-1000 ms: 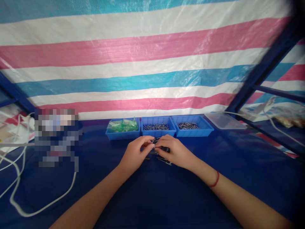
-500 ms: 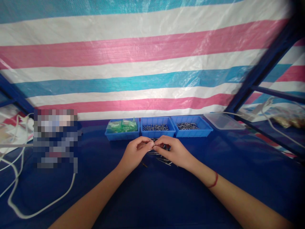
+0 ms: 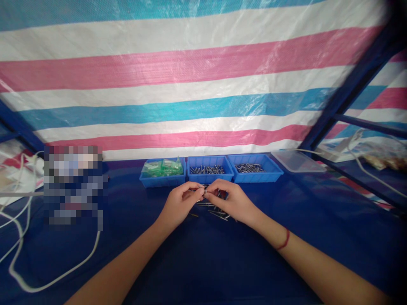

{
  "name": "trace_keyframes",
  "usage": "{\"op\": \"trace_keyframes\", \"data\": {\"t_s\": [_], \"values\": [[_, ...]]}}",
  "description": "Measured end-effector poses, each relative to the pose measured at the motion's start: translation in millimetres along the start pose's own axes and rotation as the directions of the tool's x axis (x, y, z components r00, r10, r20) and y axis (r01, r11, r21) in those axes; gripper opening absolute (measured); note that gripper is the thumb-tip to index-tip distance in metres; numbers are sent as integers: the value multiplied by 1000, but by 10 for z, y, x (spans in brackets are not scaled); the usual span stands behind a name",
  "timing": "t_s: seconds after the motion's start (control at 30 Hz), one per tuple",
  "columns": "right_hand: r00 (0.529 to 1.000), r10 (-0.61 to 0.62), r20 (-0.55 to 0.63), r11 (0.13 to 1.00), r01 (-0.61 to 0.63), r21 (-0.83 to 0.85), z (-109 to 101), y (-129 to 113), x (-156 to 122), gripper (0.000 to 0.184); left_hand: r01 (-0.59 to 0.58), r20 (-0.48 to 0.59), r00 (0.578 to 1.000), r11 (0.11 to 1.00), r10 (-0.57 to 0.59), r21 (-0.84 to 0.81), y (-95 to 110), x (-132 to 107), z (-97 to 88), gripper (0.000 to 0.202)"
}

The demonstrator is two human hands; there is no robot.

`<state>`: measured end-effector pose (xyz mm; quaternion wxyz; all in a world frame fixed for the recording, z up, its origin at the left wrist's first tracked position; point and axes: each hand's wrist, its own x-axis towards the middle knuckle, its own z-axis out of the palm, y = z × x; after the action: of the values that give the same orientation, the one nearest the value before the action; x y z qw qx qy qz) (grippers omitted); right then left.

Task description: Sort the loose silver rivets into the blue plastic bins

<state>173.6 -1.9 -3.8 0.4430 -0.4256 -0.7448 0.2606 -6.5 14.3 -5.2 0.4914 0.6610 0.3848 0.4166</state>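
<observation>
Over a loose pile of thin metal pins (image 3: 219, 214), which look like screws or rivets, my left hand (image 3: 182, 201) and my right hand (image 3: 233, 201) meet fingertip to fingertip. Both are closed in a pinch. A tiny dark and shiny piece shows between the fingertips, too small to name. Behind the hands stand three blue bins in a row. The left bin (image 3: 162, 182) holds green plastic packets (image 3: 163, 168). Metal pins fill part of the middle bin (image 3: 208, 161) and of the right bin (image 3: 270, 176). One brownish pin (image 3: 193, 215) lies beside my left hand.
A clear plastic lid (image 3: 299, 162) lies right of the bins on the blue table (image 3: 203, 262). White cables (image 3: 63, 281) loop across the left side, near a blurred-out patch. A striped plastic sheet (image 3: 190, 76) hangs behind, between blue metal posts (image 3: 349, 80).
Both hands stay almost in place, still pinched together. The fingertips have shifted slightly, and more of the small shiny piece shows between them.
</observation>
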Motion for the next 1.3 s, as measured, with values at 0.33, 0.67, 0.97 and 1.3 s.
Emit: {"op": "trace_keyframes", "data": {"t_s": [0.33,0.67,0.97,1.3], "values": [[991,-53,-120,998,49,-35,-20,-47,11,11,-100,22,995,938,98,331,38,-5,-39,20],[886,-67,-458,941,-96,-324,-624,303,117,19,-361,353,930,450,105,816,335,-32,-422,32],[796,-143,-589,810,-248,-531,-812,494,138,34,-388,525,846,566,-94,727,333,-10,-527,26],[975,-210,-70,920,173,-351,-203,29,38,15,-417,453,891,441,26,795,151,-6,-266,20]]}}
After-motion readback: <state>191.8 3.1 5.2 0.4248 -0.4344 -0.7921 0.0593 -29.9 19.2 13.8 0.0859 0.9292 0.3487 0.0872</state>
